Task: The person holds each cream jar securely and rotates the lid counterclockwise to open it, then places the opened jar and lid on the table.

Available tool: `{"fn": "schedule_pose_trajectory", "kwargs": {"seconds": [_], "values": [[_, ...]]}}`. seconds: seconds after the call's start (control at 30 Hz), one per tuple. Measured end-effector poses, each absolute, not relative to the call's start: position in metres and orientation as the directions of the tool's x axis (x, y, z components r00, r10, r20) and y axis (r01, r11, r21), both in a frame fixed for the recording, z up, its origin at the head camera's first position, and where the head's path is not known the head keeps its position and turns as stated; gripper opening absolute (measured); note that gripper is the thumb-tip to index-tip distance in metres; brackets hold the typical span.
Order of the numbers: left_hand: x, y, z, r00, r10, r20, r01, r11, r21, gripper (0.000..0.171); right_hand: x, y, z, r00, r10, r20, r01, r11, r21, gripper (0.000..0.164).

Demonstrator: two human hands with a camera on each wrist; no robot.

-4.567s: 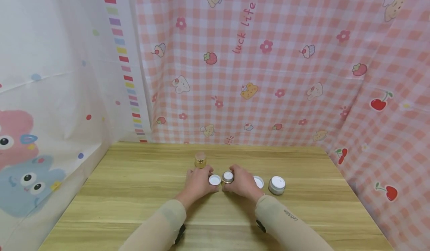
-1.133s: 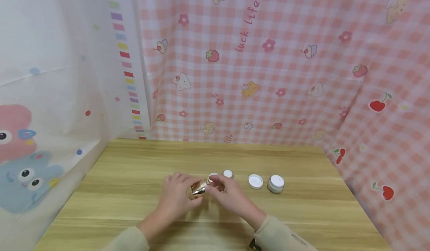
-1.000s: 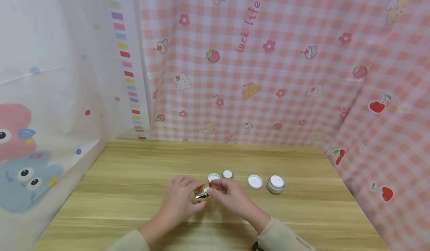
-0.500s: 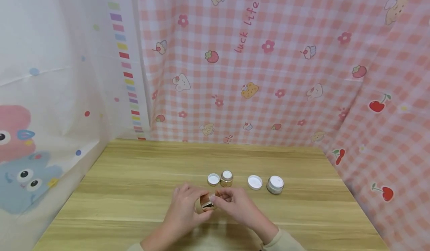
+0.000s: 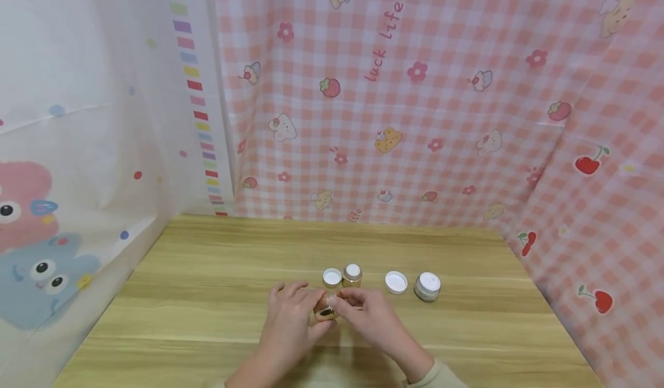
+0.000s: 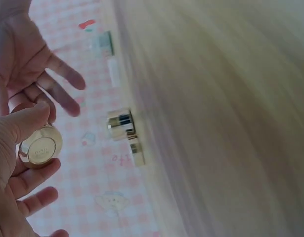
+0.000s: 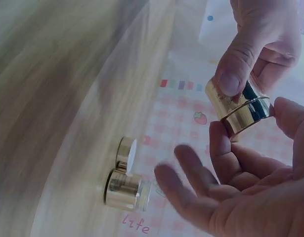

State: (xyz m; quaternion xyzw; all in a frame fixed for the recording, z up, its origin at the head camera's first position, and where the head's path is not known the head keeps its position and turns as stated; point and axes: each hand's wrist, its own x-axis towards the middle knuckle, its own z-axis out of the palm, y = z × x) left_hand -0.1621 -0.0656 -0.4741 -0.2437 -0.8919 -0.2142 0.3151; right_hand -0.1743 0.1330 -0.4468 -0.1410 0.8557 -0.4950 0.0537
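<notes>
A small gold cosmetic jar [image 5: 324, 311] is raised between my hands above the front middle of the table. My left hand [image 5: 290, 321] grips its body, thumb across the gold side. In the left wrist view the jar's round base [image 6: 42, 149] faces the camera, with small lettering. My right hand [image 5: 376, 321] pinches the shiny lid [image 7: 248, 117] between thumb and index finger, its other fingers spread. A thin seam shows between lid and body in the right wrist view. The lid's top is hidden by the right fingers.
Just behind the hands stand an uncapped gold jar [image 5: 352, 275] with a white top and an upturned gold lid [image 5: 332, 277] with white lining. Farther right on the wooden table [image 5: 207, 296] lie a white-lined lid [image 5: 396, 282] and an open pale jar [image 5: 427, 287].
The gold jar stood at the back left while both hands were at the open jar and its lid. Now both hands hold it, and over the last second they have shifted slightly right and nearer.
</notes>
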Motion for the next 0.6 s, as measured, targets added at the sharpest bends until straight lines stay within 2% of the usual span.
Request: {"fn": "schedule_pose_trajectory", "kwargs": {"seconds": [0.27, 0.6], "values": [[-0.1589, -0.0599, -0.4684, -0.77, 0.217, 0.6, 0.506, 0.781, 0.367, 0.053, -0.1721, 0.1268, -0.4456, -0.95, -0.279, 0.143, -0.28, 0.546, -0.79, 0.029], [-0.1604, -0.0567, -0.4717, -0.784, 0.178, 0.594, 0.486, 0.772, 0.41, 0.052, -0.1692, 0.1259, -0.4528, -0.942, -0.256, 0.216, -0.329, 0.598, -0.731, 0.024]]}}
